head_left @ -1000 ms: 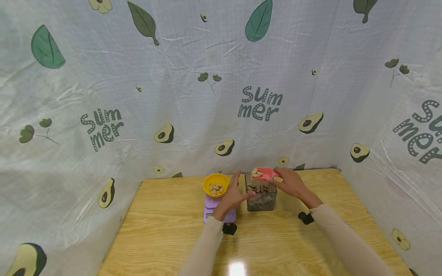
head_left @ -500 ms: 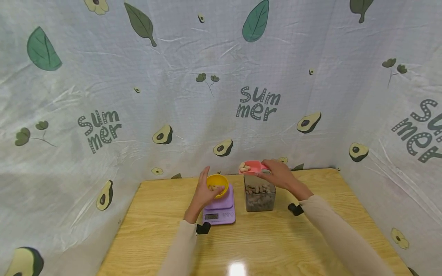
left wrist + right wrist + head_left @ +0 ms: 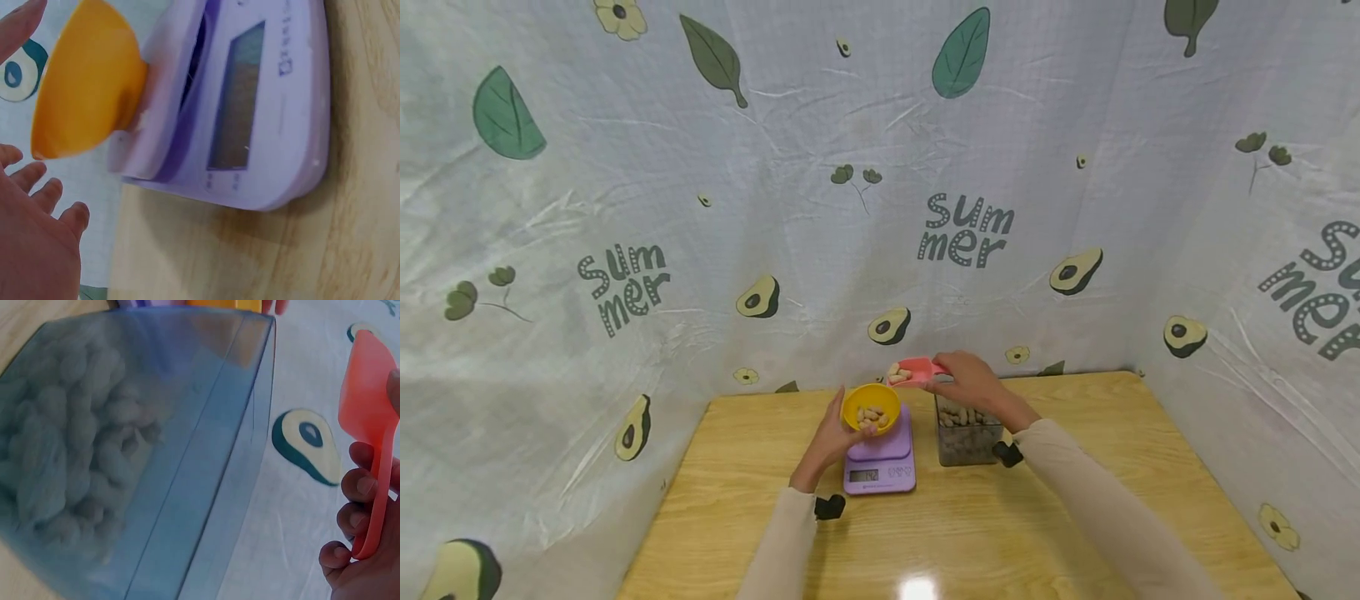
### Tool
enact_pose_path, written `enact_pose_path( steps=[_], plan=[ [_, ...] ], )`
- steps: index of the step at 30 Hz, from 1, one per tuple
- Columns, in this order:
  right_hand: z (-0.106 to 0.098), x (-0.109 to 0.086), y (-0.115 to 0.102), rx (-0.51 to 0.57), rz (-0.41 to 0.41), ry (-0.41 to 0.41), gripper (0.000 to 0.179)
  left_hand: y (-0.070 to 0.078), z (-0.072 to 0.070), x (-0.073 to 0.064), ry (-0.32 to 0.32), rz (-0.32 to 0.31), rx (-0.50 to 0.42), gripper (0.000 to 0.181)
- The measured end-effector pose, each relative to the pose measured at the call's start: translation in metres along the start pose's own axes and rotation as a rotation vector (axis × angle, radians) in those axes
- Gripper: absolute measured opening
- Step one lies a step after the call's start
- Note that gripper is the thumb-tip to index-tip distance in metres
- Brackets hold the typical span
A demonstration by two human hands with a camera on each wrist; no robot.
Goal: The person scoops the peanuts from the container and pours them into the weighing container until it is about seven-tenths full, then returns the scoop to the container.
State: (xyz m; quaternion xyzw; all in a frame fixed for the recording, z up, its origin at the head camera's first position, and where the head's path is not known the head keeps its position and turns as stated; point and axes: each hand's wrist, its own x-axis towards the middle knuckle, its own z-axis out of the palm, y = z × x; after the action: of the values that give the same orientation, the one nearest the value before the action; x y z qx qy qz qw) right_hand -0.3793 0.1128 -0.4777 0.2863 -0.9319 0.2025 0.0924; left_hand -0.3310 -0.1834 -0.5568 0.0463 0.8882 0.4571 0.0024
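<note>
A yellow bowl with several unshelled peanuts in it sits on a purple kitchen scale. My left hand is spread around the bowl's left and front sides. In the left wrist view, small gaps show between its fingertips and the bowl. My right hand grips the handle of a pink scoop. Peanuts lie in the scoop, which hovers by the bowl's upper right rim. The right wrist view hides the scoop's load.
Right of the scale stands a clear square container holding many peanuts. The scale's display shows digits that look like 142. Behind the wooden table hangs a printed cloth. Each wrist wears a black camera.
The right hand has carried the loaded scoop left from above the container to the bowl's edge. From between bowl and container, the left hand has moved left to the bowl's side.
</note>
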Motion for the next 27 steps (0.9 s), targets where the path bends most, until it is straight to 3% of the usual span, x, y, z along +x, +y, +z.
enact_pose_path(
  steps=[8,16,27],
  plan=[
    [0.015,0.014,-0.015,-0.082,-0.005,-0.092,0.051,-0.004,0.0,-0.003,-0.028,-0.005,-0.023,0.107],
    [0.024,0.028,-0.024,-0.216,-0.064,-0.14,0.054,-0.006,-0.001,-0.003,-0.034,0.009,-0.013,0.103],
    [0.01,0.047,-0.059,-0.502,-0.176,-0.229,0.058,-0.006,-0.001,-0.005,-0.04,-0.002,-0.036,0.105]
  ],
)
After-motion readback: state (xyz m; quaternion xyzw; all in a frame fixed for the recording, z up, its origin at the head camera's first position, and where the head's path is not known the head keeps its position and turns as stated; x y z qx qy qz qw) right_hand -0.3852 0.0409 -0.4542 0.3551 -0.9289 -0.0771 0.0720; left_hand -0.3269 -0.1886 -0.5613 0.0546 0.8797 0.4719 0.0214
